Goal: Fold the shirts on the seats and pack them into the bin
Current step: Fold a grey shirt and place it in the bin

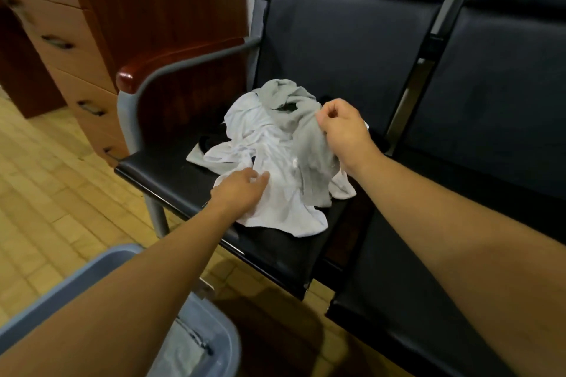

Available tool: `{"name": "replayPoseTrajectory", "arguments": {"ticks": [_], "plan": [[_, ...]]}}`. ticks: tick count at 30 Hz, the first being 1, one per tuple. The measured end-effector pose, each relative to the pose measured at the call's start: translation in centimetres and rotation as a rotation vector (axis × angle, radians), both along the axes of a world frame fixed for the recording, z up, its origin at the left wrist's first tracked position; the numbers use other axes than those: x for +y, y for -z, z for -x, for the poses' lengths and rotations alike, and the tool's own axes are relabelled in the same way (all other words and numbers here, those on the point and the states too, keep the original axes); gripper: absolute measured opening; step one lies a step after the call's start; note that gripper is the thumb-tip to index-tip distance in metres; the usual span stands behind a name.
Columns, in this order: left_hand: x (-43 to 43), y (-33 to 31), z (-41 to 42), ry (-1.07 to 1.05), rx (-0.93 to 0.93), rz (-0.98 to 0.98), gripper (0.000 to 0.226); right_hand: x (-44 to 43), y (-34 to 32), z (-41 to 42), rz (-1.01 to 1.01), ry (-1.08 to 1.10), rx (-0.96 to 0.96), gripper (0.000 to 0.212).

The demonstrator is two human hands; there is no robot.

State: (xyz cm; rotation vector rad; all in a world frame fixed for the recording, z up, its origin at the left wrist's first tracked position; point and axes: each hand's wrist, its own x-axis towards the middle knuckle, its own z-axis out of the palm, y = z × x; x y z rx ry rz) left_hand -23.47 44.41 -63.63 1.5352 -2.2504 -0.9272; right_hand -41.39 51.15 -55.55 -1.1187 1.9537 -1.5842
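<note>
A crumpled heap of shirts lies on the left black seat [190, 180]: a white shirt [269, 144] in front and a grey shirt [309, 131] behind and to the right, with a dark garment [211, 139] partly showing beneath them. My right hand [343, 128] pinches a fold of the grey shirt near the top of the heap. Fingers of my left hand [242, 190] lie on the white shirt's front edge; whether they grip the cloth is unclear. The grey-blue bin [92, 269] stands on the floor at lower left, with pale cloth [180, 349] inside it.
A second black seat [428, 285] adjoins on the right. A grey metal armrest [183, 67] bounds the left seat. Behind it stands a brown wooden desk with drawers [92, 49]. Light wooden flooring [46, 193] lies to the left.
</note>
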Motion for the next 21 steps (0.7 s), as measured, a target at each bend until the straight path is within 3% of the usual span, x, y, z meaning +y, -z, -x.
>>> {"name": "replayPoseTrajectory", "arguments": {"ticks": [2,3,5,7,10,14,18,21], "plan": [[0.9,-1.3,0.5,-0.136,0.135,0.127,0.058,1.9,-2.2,-0.1,0.064,-0.062,-0.027,0.023],[1.4,-2.1,1.0,-0.173,0.335,0.021,0.062,3.0,-3.1,-0.2,0.095,-0.096,-0.032,0.024],[2.4,-4.3,2.5,-0.171,0.826,-0.510,0.067,5.5,-4.4,-0.5,0.141,-0.180,-0.078,0.020],[3.3,-5.9,3.7,-0.084,1.124,-0.942,0.074,8.2,-5.2,-0.8,0.127,-0.304,-0.151,0.011],[4.6,-7.6,5.1,-0.102,1.147,-0.979,0.053,12.3,-5.5,-0.4,-0.037,-0.417,-0.137,0.010],[7.8,-9.7,7.3,-0.041,1.141,-0.912,0.040,17.4,-5.6,1.7,-0.220,-0.329,-0.119,0.007],[12.9,-12.6,9.3,0.250,0.996,-0.809,0.044,21.5,-6.6,3.5,-0.151,-0.177,-0.261,0.045],[16.5,-13.9,10.7,0.437,0.857,-0.719,0.047,24.0,-7.3,4.8,0.002,-0.101,-0.447,0.050]]}}
